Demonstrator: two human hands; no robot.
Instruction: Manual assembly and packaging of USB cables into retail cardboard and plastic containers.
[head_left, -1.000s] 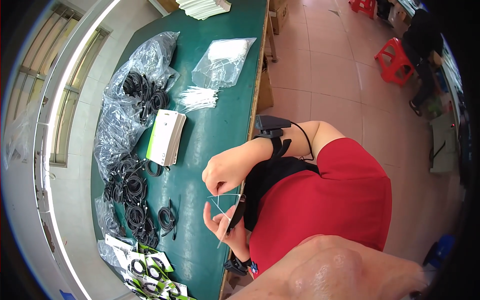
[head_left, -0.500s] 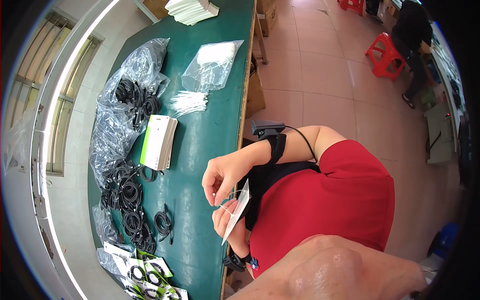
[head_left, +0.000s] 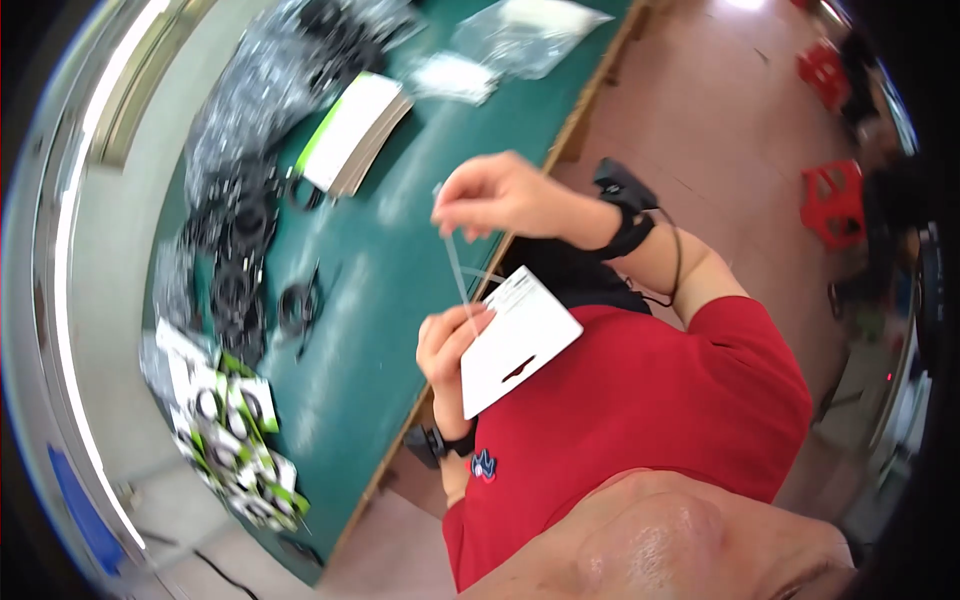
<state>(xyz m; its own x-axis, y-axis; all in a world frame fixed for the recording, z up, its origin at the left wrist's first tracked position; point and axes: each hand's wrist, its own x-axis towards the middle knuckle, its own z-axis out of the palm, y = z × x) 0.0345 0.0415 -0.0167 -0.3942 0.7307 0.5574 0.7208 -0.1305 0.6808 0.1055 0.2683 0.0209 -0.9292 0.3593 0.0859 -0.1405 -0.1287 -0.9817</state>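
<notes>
My left hand [head_left: 452, 352] holds a white rectangular card [head_left: 520, 340] with a slot cut near one end, just off the edge of the green table [head_left: 400, 260]. Above it, over the table, my right hand [head_left: 495, 195] pinches the top of a thin clear plastic strip [head_left: 456, 268]. The strip hangs down to the fingers of my left hand at the card. Both wrists carry black bands. A red shirt covers my body at the lower right.
Black cable coils [head_left: 240, 290] and clear plastic bags [head_left: 250, 110] lie along the table's far side. With them are a stack of white and green cards [head_left: 350, 135] and white ties [head_left: 450, 75]. Packed green and white cards [head_left: 235, 440] lie at the lower left. Red stools [head_left: 830, 200] stand on the floor.
My right hand has lifted away from my left, drawing the clear strip out. The white card has turned flat toward the camera. The view has swung closer to the hands.
</notes>
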